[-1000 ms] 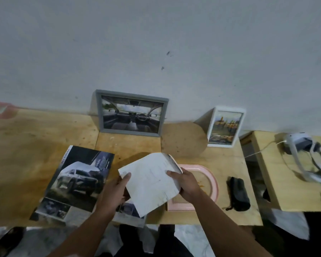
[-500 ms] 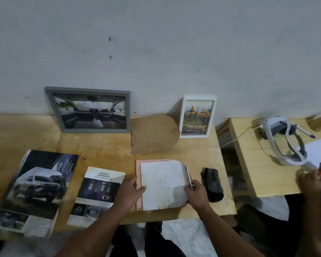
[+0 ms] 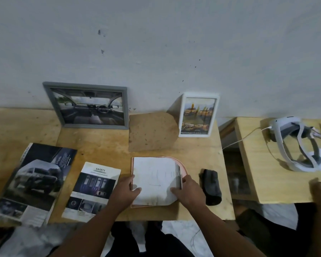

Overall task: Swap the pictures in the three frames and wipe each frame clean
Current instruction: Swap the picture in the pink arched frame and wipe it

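A large car brochure (image 3: 32, 182) is lying at the left end of the bench (image 3: 100, 143), with a smaller leaflet (image 3: 92, 190) headed "SAFETY" just beside it on the right. Behind them, a grey frame (image 3: 89, 105) showing a car interior is leaning upright against the wall (image 3: 156, 43). The left hand (image 3: 125, 191) is resting flat, fingers loose, with its thumb pressing the lower left edge of a white sheet (image 3: 155, 180). That sheet is lying face down on a pink frame (image 3: 183, 166), which is lying flat near the front of the bench; only the frame's rim is showing around the paper. A brown backing board (image 3: 152, 131) is lying behind it, between the 2 standing frames. The right hand (image 3: 188, 190) is pinching the sheet's right edge, where the paper is curling up slightly. A white frame (image 3: 198, 115) holding a picture is standing against the wall. A black pouch (image 3: 210, 186) is lying just right of the right hand. On a separate bench at far right, a white headset (image 3: 295, 143) is sitting with its cable attached.
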